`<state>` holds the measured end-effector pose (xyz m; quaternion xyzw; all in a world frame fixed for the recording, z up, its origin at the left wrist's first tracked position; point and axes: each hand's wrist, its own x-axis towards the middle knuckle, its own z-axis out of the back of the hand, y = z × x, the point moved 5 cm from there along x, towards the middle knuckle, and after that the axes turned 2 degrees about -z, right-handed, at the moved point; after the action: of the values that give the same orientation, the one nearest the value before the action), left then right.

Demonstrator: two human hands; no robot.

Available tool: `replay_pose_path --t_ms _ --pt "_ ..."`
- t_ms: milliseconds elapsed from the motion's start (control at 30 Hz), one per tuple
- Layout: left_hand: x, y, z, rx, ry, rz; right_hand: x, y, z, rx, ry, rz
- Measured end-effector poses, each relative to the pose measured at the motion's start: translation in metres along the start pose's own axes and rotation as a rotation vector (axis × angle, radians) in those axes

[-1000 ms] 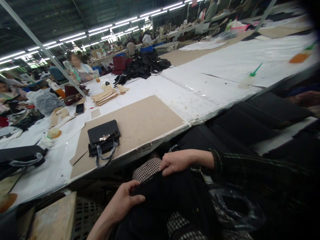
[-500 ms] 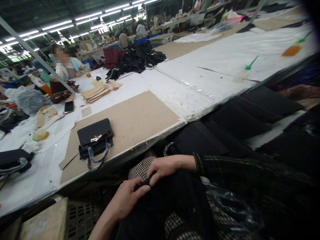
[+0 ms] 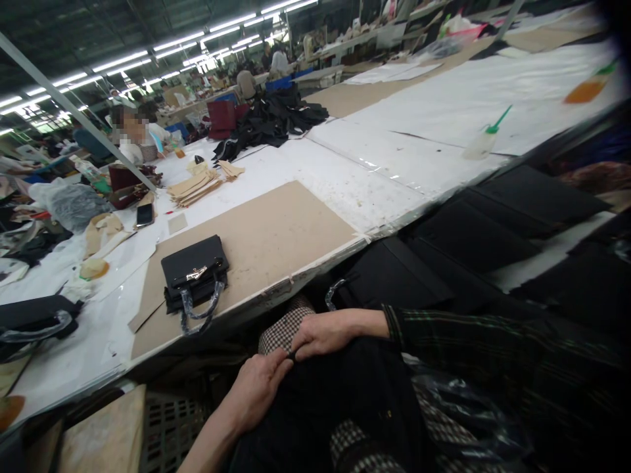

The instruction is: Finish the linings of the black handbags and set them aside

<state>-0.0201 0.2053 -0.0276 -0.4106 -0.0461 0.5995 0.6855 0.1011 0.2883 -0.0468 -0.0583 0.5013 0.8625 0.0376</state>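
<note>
A black bag piece (image 3: 340,401) lies across my lap below the table edge. My left hand (image 3: 256,387) pinches its upper edge with curled fingers. My right hand (image 3: 320,335) meets it fingertip to fingertip and grips the same edge; its sleeve is dark plaid. On the table above, a small black handbag (image 3: 194,272) with a gold clasp and plastic-wrapped handles lies on a brown cardboard sheet (image 3: 276,236), out of reach of both hands.
Black bags (image 3: 473,243) are stacked to my right under the table edge. A glue bottle with a green tip (image 3: 480,141), tan cut pieces (image 3: 194,187), a phone (image 3: 144,214) and a black fabric pile (image 3: 276,121) lie on the white table. A person (image 3: 135,135) sits across it.
My hands have come together on the black piece's top edge, from apart to fingertips touching. The view shifted slightly.
</note>
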Motion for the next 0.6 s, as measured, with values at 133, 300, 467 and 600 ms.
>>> replay_pose_path --t_ms 133,300,467,600 --pt "-0.009 -0.005 0.001 -0.097 0.041 -0.058 -0.002 0.009 0.001 -0.048 0.002 0.021" --pt "-0.021 0.004 -0.001 -0.184 0.054 -0.008 -0.009 0.007 -0.001 -0.025 0.052 -0.032" --pt "-0.036 0.011 -0.001 -0.387 0.051 0.088 -0.014 0.0 -0.002 -0.021 0.055 -0.064" --pt "-0.047 0.013 -0.008 -0.753 0.115 0.119 -0.013 -0.003 0.003 0.005 0.038 -0.097"
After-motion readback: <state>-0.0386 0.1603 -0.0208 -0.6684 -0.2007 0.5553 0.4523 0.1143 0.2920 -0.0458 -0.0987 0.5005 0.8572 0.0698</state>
